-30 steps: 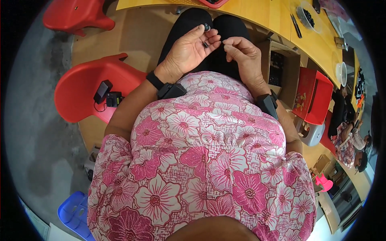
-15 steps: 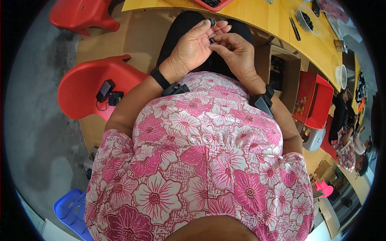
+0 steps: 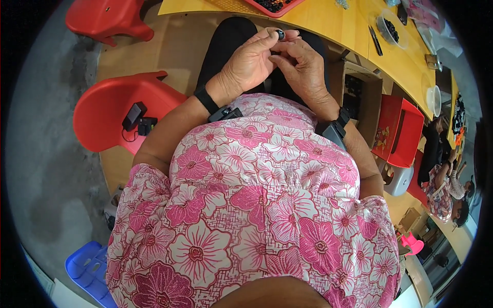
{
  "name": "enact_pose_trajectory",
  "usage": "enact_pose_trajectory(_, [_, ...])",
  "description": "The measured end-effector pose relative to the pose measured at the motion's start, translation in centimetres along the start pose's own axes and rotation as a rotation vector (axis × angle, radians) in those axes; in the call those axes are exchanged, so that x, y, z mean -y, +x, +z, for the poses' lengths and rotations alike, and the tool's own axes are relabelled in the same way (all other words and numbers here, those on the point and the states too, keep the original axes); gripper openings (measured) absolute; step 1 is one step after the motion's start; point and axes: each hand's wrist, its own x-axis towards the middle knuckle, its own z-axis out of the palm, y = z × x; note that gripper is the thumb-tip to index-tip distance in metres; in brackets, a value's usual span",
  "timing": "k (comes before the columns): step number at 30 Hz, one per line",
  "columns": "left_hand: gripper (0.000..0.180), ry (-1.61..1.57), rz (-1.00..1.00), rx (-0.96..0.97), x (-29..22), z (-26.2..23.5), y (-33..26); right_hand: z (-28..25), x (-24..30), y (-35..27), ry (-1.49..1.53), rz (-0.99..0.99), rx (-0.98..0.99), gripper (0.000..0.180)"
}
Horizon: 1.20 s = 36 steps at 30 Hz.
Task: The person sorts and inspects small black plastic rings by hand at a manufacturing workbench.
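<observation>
Small black part (image 3: 280, 34) just off the surface's (image 3: 349, 31) near edge, pinched between thumb and fingers of the person's left hand (image 3: 246, 64). Right hand (image 3: 304, 69), also by that edge, fingers curled in at the left; cannot tell what they pinch. On the surface: red tray (image 3: 276, 15). Below its edge: red box (image 3: 409, 134), yellow print too small to read.

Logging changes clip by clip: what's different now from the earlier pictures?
The right hand has moved leftward to the left hand; their fingers now overlap in view. The small black piece seen earlier on the left hand is now hidden; whether the right hand took it, I can't tell. The left hand still holds the dark round piece. The red chair and black devices on it stayed put.
</observation>
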Motion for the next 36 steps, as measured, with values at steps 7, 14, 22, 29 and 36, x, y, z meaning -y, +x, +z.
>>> enact_pose_trajectory(7, [0.021, -0.009, 0.023, -0.022, 0.2, -0.1, -0.1, 0.0, -1.6, 0.1, 0.139, 0.102, 0.1, 0.016])
enact_pose_trajectory(14, [0.02, 0.065, 0.024, 0.053, 0.1, -1.0, -0.9, -2.4, -0.7, 0.4, 0.932, 0.472, 0.086, 0.012])
enact_pose_trajectory(22, [0.024, 0.339, 0.012, -0.033, -0.3, -0.6, -1.5, -2.8, -0.8, 0.4, 1.053, 0.495, 0.115, 0.016])
enact_pose_trajectory(29, [0.025, 0.339, -0.002, -0.025, 0.0, -0.7, -1.6, -2.8, -1.2, 0.3, 1.073, 0.468, 0.119, 0.017])
enact_pose_trajectory(36, [0.024, 0.283, -0.017, -0.02, 0.4, -1.0, -1.6, -2.8, -1.4, 0.2, 1.016, 0.447, 0.092, 0.017])
